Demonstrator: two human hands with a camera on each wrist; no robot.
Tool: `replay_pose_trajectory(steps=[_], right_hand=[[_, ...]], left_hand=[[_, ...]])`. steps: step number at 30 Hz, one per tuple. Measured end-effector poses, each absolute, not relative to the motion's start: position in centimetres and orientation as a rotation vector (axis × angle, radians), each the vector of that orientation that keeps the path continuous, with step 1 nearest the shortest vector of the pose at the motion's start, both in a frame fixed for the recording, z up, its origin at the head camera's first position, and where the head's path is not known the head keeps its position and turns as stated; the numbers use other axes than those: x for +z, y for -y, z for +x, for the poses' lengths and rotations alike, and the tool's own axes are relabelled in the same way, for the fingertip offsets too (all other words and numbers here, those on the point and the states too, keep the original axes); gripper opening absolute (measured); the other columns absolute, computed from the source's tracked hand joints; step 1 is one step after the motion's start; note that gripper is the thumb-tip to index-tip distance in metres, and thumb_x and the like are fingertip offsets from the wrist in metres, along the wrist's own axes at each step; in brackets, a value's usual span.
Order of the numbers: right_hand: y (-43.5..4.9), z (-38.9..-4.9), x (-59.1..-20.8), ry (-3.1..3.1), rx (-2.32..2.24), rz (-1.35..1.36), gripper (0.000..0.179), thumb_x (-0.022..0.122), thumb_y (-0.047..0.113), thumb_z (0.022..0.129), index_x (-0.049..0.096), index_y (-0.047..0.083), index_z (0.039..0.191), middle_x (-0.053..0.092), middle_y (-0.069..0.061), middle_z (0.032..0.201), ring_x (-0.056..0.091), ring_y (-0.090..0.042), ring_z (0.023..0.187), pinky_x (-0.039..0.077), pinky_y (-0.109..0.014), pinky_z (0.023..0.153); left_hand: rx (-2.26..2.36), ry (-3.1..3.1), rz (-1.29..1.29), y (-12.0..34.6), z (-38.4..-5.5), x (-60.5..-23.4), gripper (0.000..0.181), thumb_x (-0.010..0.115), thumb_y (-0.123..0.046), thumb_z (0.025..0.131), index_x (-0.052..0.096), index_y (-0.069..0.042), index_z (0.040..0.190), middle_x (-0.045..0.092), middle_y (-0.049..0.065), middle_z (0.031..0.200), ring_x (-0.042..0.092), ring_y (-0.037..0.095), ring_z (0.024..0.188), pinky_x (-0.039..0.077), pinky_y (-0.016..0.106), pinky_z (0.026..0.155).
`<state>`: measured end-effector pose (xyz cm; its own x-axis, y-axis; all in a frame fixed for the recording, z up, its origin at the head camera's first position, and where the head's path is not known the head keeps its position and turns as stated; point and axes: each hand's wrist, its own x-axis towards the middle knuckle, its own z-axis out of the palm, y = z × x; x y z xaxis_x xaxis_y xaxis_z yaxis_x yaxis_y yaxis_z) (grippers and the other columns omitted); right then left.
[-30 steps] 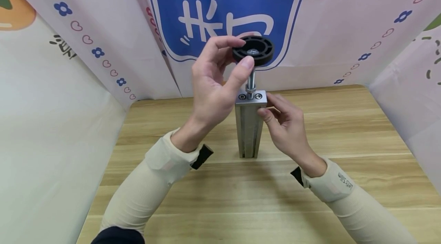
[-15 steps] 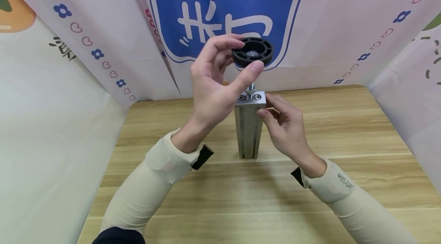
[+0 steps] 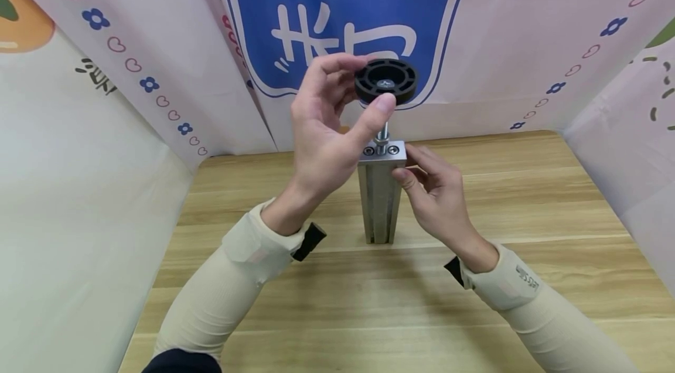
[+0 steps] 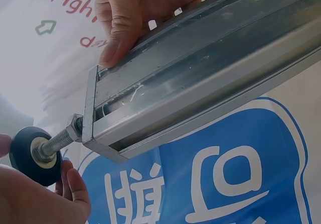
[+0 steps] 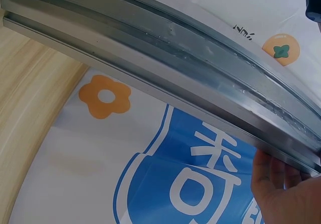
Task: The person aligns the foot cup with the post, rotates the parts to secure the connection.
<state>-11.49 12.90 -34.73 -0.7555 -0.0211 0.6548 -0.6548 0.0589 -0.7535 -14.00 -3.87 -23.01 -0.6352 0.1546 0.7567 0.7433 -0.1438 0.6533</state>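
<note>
An aluminium extrusion [image 3: 381,203] stands upright on the table, capped by a metal end plate [image 3: 382,158] with two screws. From the plate rises a threaded rod [image 4: 59,142] with a hex nut [image 4: 75,127] close to the plate. Topping the rod is a black round leveling foot [image 3: 387,81], ribbed on its upper face. My left hand [image 3: 328,133] holds the foot by its rim, thumb on the near side and fingers on the far left. With thumb and fingers, my right hand [image 3: 440,190] grips the extrusion's right side just under the plate.
The wooden table [image 3: 327,308] reaches back to a printed backdrop [image 3: 506,51] close behind the extrusion. White cloth walls [image 3: 79,197] bound it at left and right. Both wrists wear cuffs with small black parts.
My left thumb slid right along the foot's rim, then came partway back onto it. The foot has turned slightly with it. My right hand keeps its grip on the extrusion.
</note>
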Motion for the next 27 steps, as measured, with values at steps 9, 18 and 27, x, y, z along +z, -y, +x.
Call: replay_pose_trajectory(steps=[9, 18, 27], right_hand=[[-12.88, -11.5, -34.78, 1.858, 1.756, 0.668, 0.04, 0.07, 0.011, 0.097, 0.067, -0.011, 0.13, 0.071, 0.009, 0.111, 0.067, -0.006, 0.093, 0.062, -0.018, 0.082], [-12.87, -11.49, -34.79, 1.867, 1.749, 0.668, 0.038, 0.069, 0.008, 0.097, 0.068, -0.011, 0.13, 0.072, 0.009, 0.112, 0.067, -0.007, 0.094, 0.062, -0.018, 0.083], [-12.83, -11.48, -34.76, 1.872, 1.748, 0.658, 0.036, 0.069, 0.002, 0.097, 0.067, -0.011, 0.13, 0.071, 0.01, 0.112, 0.067, -0.006, 0.094, 0.062, -0.019, 0.084]], left_hand=[[-1.857, 1.699, -1.015, 3.97, -13.88, -22.98, 0.033, 0.061, 0.003, 0.093, 0.051, 0.013, 0.123, 0.067, 0.032, 0.13, 0.071, 0.028, 0.11, 0.059, 0.04, 0.102], [-1.93, 1.684, -0.977, 3.67, -13.49, -22.94, 0.03, 0.057, 0.004, 0.095, 0.053, 0.017, 0.122, 0.058, 0.032, 0.139, 0.069, 0.039, 0.12, 0.057, 0.045, 0.109], [-1.977, 1.649, -1.01, 3.72, -13.28, -22.84, 0.031, 0.051, 0.004, 0.098, 0.049, 0.014, 0.127, 0.058, 0.031, 0.136, 0.069, 0.039, 0.123, 0.059, 0.047, 0.107]])
